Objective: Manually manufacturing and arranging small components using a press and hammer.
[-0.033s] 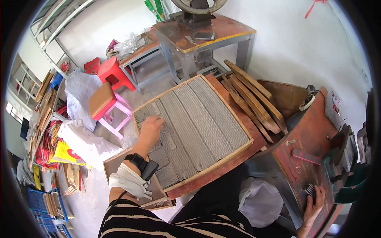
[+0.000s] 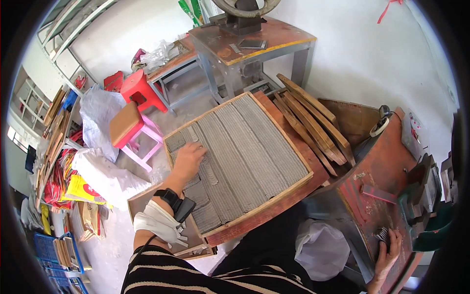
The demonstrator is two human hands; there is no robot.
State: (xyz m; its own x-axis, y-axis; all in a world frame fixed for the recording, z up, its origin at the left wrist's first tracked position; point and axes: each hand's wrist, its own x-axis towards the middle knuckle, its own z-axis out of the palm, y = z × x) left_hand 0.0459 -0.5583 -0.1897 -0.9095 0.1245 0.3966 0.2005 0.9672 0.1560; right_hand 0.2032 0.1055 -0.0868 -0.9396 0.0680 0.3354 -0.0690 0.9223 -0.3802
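A shallow wooden-framed tray stands before me, filled with tight rows of thin grey strips. My left hand rests over the tray's left part, fingers bent down and drawn together among loose grey pieces; whatever its fingertips hold is hidden. A short grey piece lies just beyond that hand, and grey blocks lie nearer me. Far to the right, my right hand lies on a worn red tabletop, its fingers closed round a small ridged stack of dark and light strips.
Under the tray is a red table, with wooden boards leaning beyond it. A second wooden tray shows at lower left. A reddish bar lies on the right tabletop. A pink-legged stool and white bags stand left.
My left hand has shifted slightly to the right over the tray. My right hand looks the same.
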